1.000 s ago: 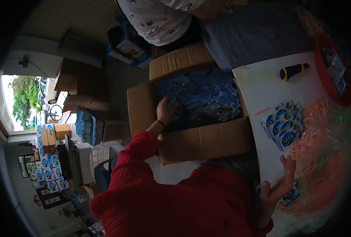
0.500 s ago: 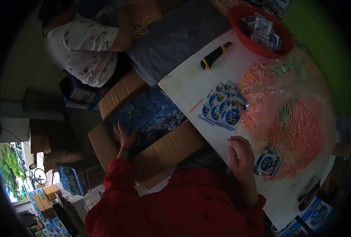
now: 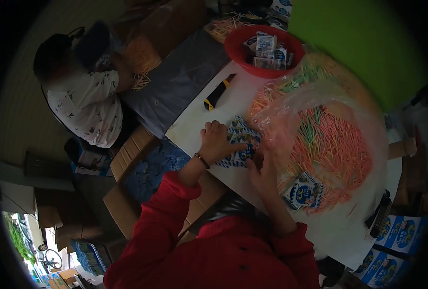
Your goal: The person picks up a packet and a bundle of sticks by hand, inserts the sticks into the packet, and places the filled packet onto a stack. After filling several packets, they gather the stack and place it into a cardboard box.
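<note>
Several small blue-and-white printed sachets [image 3: 243, 136] lie in overlapping rows on the white tabletop. My left hand [image 3: 217, 143], with a bracelet at the wrist, reaches over their left side, fingers apart and thumb stretched across the sachets. At their lower right edge is my right hand [image 3: 264, 176], its thumb and fingers apart; the fingertips are partly in shadow. Just right of that hand, another small bunch of sachets [image 3: 305, 191] rests against a big clear plastic bag [image 3: 291, 103] of thin pink, orange and green sticks [image 3: 329, 149].
A black-and-yellow utility knife [image 3: 218, 94] lies beyond the sachets. Behind it stands a red bowl [image 3: 233, 50] holding more sachets. On the left, an open cardboard box [image 3: 122, 207] contains blue packets [image 3: 158, 166]. A co-worker [image 3: 86, 103] in a patterned white shirt sits at the far left.
My left hand has come out of the cardboard box and over to the sachets on the table. My right hand has moved in to their near edge. The view has shifted right.
</note>
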{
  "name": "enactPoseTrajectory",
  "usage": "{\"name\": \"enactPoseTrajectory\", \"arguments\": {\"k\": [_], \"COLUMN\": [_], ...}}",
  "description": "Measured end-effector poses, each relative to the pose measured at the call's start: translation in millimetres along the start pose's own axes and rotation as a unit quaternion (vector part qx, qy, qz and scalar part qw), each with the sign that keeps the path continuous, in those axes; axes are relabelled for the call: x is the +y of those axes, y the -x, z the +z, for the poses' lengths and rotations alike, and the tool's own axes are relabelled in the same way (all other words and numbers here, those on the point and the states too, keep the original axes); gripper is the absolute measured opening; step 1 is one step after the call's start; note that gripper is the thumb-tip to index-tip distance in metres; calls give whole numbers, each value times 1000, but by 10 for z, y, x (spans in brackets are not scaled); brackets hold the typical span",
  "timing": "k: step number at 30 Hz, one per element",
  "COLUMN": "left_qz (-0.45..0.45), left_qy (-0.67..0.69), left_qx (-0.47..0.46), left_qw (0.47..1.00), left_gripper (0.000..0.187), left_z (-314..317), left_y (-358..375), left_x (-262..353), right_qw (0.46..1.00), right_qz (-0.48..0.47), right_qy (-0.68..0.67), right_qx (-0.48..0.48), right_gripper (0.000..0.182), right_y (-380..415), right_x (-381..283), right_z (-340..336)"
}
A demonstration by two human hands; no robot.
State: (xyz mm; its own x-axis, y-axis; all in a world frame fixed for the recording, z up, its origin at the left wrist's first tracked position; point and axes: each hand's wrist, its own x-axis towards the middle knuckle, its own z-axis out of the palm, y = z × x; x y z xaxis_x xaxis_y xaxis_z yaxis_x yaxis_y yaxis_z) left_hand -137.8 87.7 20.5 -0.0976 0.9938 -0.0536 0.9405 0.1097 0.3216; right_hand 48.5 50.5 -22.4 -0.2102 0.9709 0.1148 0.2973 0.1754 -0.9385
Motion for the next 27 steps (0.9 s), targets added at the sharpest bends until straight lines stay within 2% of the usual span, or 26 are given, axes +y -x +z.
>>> {"name": "enactPoseTrajectory", "arguments": {"k": [2,4,5,7,8,9,10,11,12,13,14,15,16,17,18,19,20,22,23,24,25,26,27], "left_qz": [26,-17,-16,-17,-17,-7,3,4,171,327,320,301,286,289,236,181,185,144,138,181,224,222,251], "left_qy": [5,123,121,398,398,475,548,546,545,528,531,570,607,607,569,528,527,620,621,526,422,422,452], "left_qx": [-33,-96,-101,-60,-60,-83,-106,-108,-30,47,43,32,23,26,20,13,14,-82,-84,-51,-15,-13,15], "left_qw": [999,988,987,915,915,876,830,831,820,782,784,764,741,740,787,830,829,767,767,829,878,879,856], "left_gripper": [80,70,70,58,58,58,60,60,65,70,70,75,79,79,82,84,84,90,90,88,86,86,84], "left_z": [57,24,81,198,225,206,183,168,164,156,143,77,27,82,203,230,266,247,225,136,32,-73,-184], "left_y": [90,183,224,338,414,490,510,494,496,533,592,632,643,629,606,583,576,617,652,630,565,527,515], "left_x": [32,77,69,65,59,77,85,72,49,36,34,71,97,51,-41,-66,-88,-86,-112,-115,-99,-76,-46], "right_qw": [999,998,996,993,997,998,998,992,971,972,980,975,975,982,986,985,984,982,989,990,990,988,986], "right_qz": [19,36,55,78,18,-44,-46,-114,-176,-168,-184,-202,-203,-158,-113,-116,-144,-165,-96,-32,-37,-66,-91], "right_qy": [-23,-47,-70,-93,-70,-48,-48,58,163,161,62,-36,-36,-71,-106,-104,-96,-91,-112,-130,-129,-126,-124], "right_qx": [18,26,13,-1,-11,-21,-18,-2,13,10,-39,-85,-87,-79,-69,-67,-40,-13,-26,-39,-41,-55,-70], "right_gripper": [49,55,58,61,61,61,61,63,64,64,66,67,67,70,73,73,74,76,74,73,73,72,71], "right_y": [28,11,-1,-7,-31,-57,-80,-62,-44,-37,-49,-61,-55,-47,-42,-40,-42,-85,-110,-166,-208,-208,-185], "right_x": [22,-14,-35,-28,30,53,-120,-295,-440,-475,-497,-514,-448,-294,-161,-71,26,-30,-46,-150,-268,-385,-432], "right_z": [55,54,31,9,5,6,-62,-168,-235,-248,-261,-263,-210,-112,-29,33,99,131,118,77,8,-64,-89]}}
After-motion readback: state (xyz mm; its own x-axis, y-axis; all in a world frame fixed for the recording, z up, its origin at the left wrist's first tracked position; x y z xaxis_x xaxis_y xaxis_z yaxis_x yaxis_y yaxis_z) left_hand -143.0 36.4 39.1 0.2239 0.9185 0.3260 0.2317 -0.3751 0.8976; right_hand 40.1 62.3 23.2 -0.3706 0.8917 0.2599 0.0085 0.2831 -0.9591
